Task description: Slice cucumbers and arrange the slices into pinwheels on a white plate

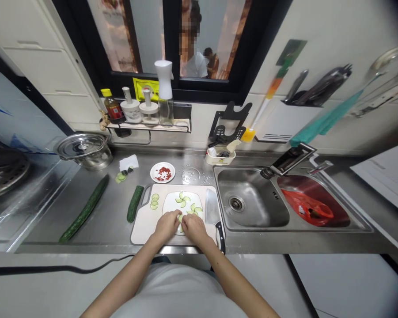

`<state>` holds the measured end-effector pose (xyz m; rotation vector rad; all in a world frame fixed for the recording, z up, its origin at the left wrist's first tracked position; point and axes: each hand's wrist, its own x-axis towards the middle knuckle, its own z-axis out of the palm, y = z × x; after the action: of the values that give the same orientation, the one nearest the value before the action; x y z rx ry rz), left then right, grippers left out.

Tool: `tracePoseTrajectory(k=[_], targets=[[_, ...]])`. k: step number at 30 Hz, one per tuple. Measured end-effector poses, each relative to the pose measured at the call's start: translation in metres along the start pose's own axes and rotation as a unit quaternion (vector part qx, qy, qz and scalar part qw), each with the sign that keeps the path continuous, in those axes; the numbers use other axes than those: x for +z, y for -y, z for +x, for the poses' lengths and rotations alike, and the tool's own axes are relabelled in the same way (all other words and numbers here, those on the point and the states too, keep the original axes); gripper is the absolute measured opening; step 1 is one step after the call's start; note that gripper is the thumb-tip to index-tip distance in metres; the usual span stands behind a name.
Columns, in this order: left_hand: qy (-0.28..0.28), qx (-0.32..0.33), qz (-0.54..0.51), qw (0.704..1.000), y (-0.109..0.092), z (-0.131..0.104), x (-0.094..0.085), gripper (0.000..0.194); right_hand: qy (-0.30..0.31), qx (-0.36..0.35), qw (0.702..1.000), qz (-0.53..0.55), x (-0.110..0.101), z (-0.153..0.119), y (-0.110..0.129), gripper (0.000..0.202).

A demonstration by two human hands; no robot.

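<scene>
Closely bent over the plate (172, 204), with left hand (165, 224) and right hand (194, 226) meeting above its near part. Have the fingers of both drawn in, with tips nearly together at a cucumber slice (180, 218); cannot tell any firm grip from this view. Can see more slices on the plate, set in curved fans (183, 199) at the far middle and right, but not clearly the near ones, under the hands.

Find the plate on the board (142, 232), between loose slices (154, 201) to its left and a knife (212, 205) to its right. Note the blade pointing away and the black handle near the right forearm, over the board's near right corner. Left of the board, see a short cucumber (135, 203), then a long cucumber (84, 208) slanting across the bench (114, 221).

Beyond, notice a small dish (162, 172) of red bits, white paper (129, 162) with scraps (121, 177) beside it, and a lidded pot (92, 158). Just right of the board, meet the sink (254, 194), with a red bag (309, 210) in its farther basin, a tap (289, 161) behind and a caddy (220, 159) near the back left corner.
</scene>
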<state>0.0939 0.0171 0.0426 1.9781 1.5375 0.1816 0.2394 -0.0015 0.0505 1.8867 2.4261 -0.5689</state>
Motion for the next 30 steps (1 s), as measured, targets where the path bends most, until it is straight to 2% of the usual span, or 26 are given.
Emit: tracePoseTrajectory(k=[8, 17, 23, 30], targets=[[-0.019, 0.027, 0.058, 0.998, 0.001, -0.004, 0.006, 0.029, -0.066, -0.018, 0.998, -0.004, 0.015, -0.006, -0.003, 0.023], [-0.028, 0.021, 0.072, 0.997, -0.004, -0.006, 0.007, 0.031, -0.114, -0.050, 0.992, -0.033, 0.032, -0.005, -0.008, 0.021], [-0.030, 0.018, 0.069, 0.997, -0.006, -0.006, 0.005, 0.030, -0.138, -0.065, 0.988, -0.036, 0.033, -0.006, -0.008, 0.021], [-0.019, 0.008, 0.066, 0.998, -0.007, -0.007, 0.003, 0.031, -0.139, -0.064, 0.987, -0.050, 0.032, -0.009, -0.005, 0.021]])
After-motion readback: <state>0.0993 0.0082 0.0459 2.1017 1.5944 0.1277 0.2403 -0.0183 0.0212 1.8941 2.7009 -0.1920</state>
